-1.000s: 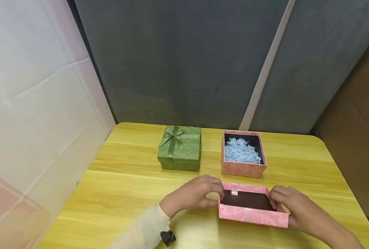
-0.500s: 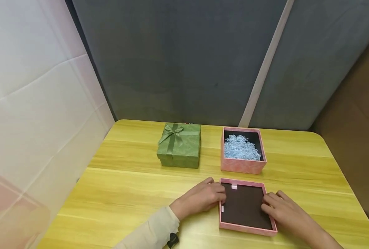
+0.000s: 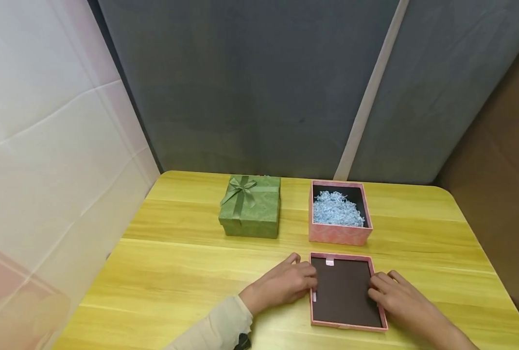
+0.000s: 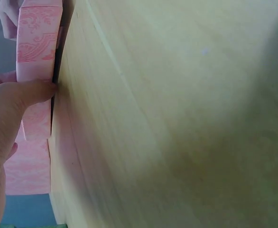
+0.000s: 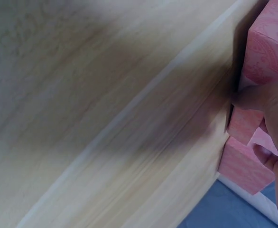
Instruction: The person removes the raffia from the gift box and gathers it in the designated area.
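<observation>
Operator: What do I have hold of?

Watcher: You have a pink lid (image 3: 344,294) by two opposite sides. Your left hand (image 3: 283,284) curls its fingers over the left rim, thumb against the outer wall; your right hand (image 3: 397,296) pinches the right wall the same way. The lid is over the tabletop (image 3: 172,218), right of the middle between its left and right edges, its dark inside turned up. I cannot tell whether its whole underside touches the wood

Operator: Any marks on it?

Watcher: You have a darker pink scroll pattern (image 4: 37,35) on the outer wall, beside a plain paler band (image 4: 33,71) (your left thumb lies along that band's border). Two pale tabs (image 3: 330,262) show inside, at the far wall and the left wall

Operator: What differs from a second ago?

Watcher: You had the lid tipped then, its near outer wall showing broadly; now that wall is a thin strip. Near the far edge of the tabletop, your pink box (image 3: 340,234) with blue shredded filling (image 3: 337,209) and, further left, your bow-tied green box (image 3: 250,216) sit where they did
</observation>
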The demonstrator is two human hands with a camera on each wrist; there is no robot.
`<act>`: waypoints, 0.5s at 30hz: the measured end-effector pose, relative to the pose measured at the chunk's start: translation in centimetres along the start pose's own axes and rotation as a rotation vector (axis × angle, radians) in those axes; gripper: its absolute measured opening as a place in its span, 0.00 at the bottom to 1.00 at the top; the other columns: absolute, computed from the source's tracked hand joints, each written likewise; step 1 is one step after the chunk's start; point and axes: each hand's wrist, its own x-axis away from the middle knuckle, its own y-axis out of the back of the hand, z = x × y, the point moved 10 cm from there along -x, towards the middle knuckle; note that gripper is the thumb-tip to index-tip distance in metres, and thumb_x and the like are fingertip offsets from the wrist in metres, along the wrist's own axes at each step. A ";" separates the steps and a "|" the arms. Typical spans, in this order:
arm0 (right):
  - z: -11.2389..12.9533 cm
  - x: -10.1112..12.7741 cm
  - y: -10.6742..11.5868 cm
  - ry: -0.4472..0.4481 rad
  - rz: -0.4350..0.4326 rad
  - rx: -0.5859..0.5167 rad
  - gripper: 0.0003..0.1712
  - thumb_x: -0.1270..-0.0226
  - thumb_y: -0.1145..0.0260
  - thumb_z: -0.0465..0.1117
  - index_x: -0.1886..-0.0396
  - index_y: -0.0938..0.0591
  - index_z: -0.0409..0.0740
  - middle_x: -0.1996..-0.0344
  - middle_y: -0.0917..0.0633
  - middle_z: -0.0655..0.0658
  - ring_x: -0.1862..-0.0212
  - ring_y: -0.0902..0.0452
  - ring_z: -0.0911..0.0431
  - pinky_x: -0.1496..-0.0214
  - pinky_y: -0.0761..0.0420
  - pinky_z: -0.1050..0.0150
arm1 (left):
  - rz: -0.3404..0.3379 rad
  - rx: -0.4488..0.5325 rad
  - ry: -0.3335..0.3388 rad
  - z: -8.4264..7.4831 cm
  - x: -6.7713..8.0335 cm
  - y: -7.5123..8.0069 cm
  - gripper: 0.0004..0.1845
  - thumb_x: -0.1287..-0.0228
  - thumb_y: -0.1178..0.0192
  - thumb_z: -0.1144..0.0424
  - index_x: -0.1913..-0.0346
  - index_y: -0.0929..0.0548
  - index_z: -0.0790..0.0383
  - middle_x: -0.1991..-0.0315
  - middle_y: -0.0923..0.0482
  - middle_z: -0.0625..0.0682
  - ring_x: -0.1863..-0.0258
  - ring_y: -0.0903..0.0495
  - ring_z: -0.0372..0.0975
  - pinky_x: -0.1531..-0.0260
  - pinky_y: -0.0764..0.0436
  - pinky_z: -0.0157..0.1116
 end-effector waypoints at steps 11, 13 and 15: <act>0.3 0.1 0.0 -0.039 0.004 -0.003 0.07 0.37 0.43 0.39 0.66 0.18 0.46 0.62 0.22 0.48 0.57 0.27 0.53 0.57 0.24 0.54 | -0.002 0.021 0.014 -0.1 0.5 0.1 0.03 0.34 0.31 0.59 0.61 0.14 0.46 0.58 0.21 0.38 0.51 0.22 0.32 0.47 0.32 0.37; 0.4 0.2 0.0 -0.038 -0.002 -0.003 0.10 0.34 0.46 0.40 0.66 0.18 0.46 0.62 0.22 0.48 0.57 0.27 0.53 0.57 0.24 0.54 | -0.003 0.025 0.013 -0.1 0.6 0.1 0.03 0.34 0.31 0.60 0.61 0.14 0.46 0.58 0.20 0.38 0.50 0.22 0.32 0.46 0.31 0.38; 0.5 0.3 0.0 -0.041 0.001 -0.005 0.11 0.32 0.47 0.40 0.64 0.18 0.46 0.60 0.21 0.47 0.55 0.26 0.52 0.56 0.23 0.53 | 0.005 0.030 0.009 -0.1 0.6 0.0 0.04 0.34 0.32 0.60 0.59 0.12 0.46 0.55 0.19 0.38 0.47 0.22 0.32 0.45 0.31 0.38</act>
